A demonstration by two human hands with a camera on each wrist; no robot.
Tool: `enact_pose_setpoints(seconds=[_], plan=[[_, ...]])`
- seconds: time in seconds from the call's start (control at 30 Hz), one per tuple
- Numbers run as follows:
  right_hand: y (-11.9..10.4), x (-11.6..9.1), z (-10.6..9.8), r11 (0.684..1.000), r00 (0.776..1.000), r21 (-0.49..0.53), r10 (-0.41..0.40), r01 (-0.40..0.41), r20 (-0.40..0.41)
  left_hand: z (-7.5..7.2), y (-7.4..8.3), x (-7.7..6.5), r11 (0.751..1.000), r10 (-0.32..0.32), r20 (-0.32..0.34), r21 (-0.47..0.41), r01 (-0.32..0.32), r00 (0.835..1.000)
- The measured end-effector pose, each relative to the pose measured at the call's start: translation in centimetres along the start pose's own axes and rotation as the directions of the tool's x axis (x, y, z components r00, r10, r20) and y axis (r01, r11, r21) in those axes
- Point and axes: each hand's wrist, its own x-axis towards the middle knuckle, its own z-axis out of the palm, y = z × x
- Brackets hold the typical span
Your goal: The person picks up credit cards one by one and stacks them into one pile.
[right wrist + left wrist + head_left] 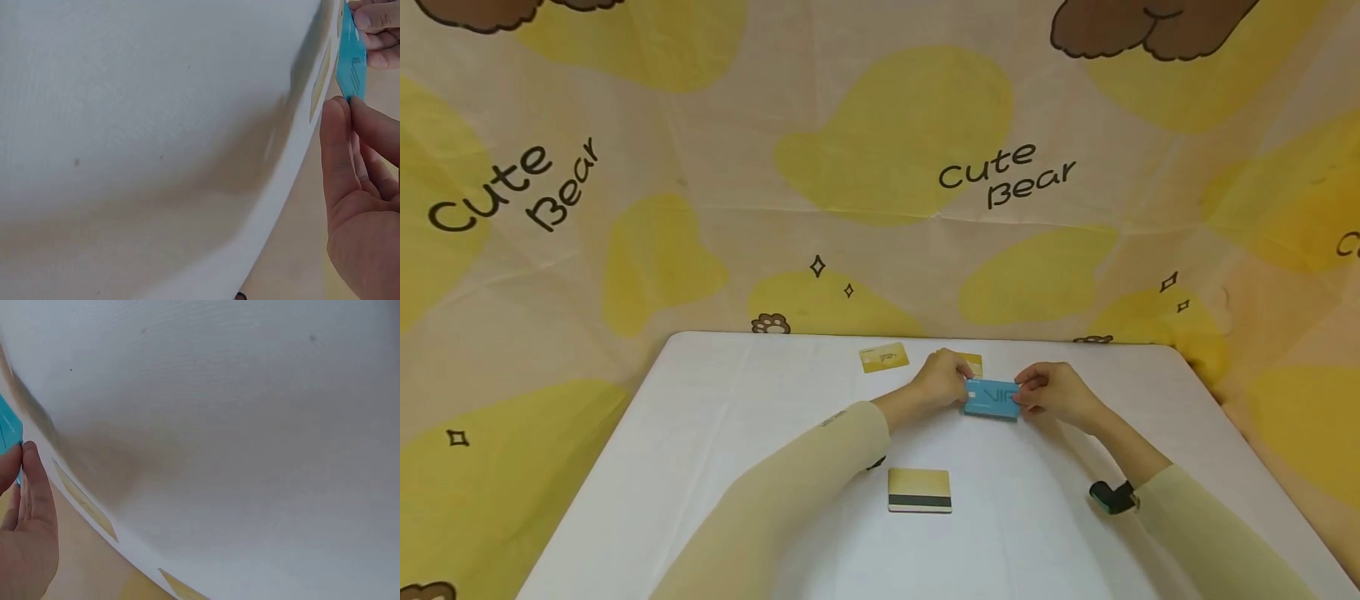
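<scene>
A blue card with large letters starting "VI" [991, 399] is held up between both hands over the far part of the table. Its left edge is pinched by my left hand [942, 377], thumb against fingers, as the left wrist view shows of that hand [31, 531]. The right edge is pinched by my right hand [1058, 394], whose thumb and fingertips meet on the card [354, 69] in the right wrist view. Whether it is a single card or several together I cannot tell. Just behind the left hand lies a yellow card [973, 363], partly hidden.
Another yellow card [884, 357] lies near the back edge of the white table [760, 392]. Closer to me is a gold card with a dark stripe [920, 487], lying flat. A patterned cloth [880, 150] hangs behind the table. The right wrist wears a dark strap [1112, 497].
</scene>
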Motion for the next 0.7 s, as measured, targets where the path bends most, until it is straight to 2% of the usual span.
enact_pose_setpoints(seconds=[0.17, 0.4, 0.7], plan=[[-0.4, -0.4, -0.3, 1.0, 1.0, 0.028, -0.013, 0.013, 0.004, -0.5, 0.5, -0.3, 0.999, 0.014, 0.018, -0.042, -0.013, 1.0], [-1.1, -1.0, -0.5, 0.998, 0.999, 0.053, -0.033, 0.032, 0.015, -1.1, 0.9, -0.8, 0.999, 0.028, 0.027, -0.034, -0.027, 0.999], [-2.0, -1.7, -0.2, 0.998, 0.999, 0.054, -0.034, 0.033, 0.016, -1.9, 0.7, -1.7, 0.99, 0.03, 0.05, -0.139, -0.023, 0.998]])
